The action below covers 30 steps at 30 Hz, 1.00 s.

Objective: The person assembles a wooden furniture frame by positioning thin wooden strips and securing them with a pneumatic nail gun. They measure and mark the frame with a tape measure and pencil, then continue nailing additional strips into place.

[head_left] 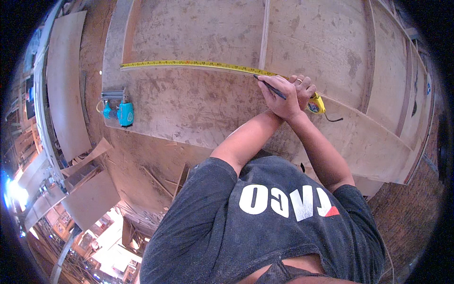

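Note:
My forearms cross over a dusty wooden panel with thin wood strips on it. A yellow tape measure lies under my left hand, which closes around it and is partly hidden by the other hand. Its extended blade runs left along a strip to near the panel's left end. Crossing on top, my right hand pinches a dark pen, its tip pointing left, close to the blade and just below the upright strip.
A teal nail gun rests at the panel's left end. Beyond it lies a long pale board. Wood offcuts and sheets clutter the lower left. More strips divide the panel on the right.

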{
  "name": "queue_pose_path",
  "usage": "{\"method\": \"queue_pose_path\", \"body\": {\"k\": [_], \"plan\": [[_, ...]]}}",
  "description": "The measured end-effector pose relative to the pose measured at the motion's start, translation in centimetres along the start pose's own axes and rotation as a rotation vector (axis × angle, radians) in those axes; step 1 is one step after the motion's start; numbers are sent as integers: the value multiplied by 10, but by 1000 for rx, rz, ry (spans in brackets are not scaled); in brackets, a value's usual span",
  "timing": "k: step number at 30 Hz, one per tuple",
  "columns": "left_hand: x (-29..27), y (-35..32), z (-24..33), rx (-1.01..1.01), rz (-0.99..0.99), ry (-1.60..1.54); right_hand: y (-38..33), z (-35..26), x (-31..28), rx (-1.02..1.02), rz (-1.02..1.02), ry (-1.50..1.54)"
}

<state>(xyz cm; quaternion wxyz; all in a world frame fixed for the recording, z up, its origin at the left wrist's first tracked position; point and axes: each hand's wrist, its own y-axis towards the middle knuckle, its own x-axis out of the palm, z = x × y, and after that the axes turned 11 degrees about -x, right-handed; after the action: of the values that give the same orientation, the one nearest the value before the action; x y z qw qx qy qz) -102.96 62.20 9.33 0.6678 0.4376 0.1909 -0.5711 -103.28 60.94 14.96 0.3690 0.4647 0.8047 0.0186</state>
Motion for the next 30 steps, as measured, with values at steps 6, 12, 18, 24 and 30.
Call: {"method": "queue_pose_path", "body": {"k": [6, 12, 18, 24, 30], "plan": [[4, 0, -1, 7, 6, -3, 1, 1, 3, -46, 49, -12], [-2, 1, -1, 11, -12, 16, 1, 5, 3, -41, 27, 19], [3, 0, -2, 12, -44, -15, -1, 3, 1, -6, 47, 37], [9, -2, -3, -5, -28, -23, -5, 8, 4, -63, 28, 81], [6, -1, -3, -4, -30, -9, 1, 5, 1, 22, 33, 63]]}}
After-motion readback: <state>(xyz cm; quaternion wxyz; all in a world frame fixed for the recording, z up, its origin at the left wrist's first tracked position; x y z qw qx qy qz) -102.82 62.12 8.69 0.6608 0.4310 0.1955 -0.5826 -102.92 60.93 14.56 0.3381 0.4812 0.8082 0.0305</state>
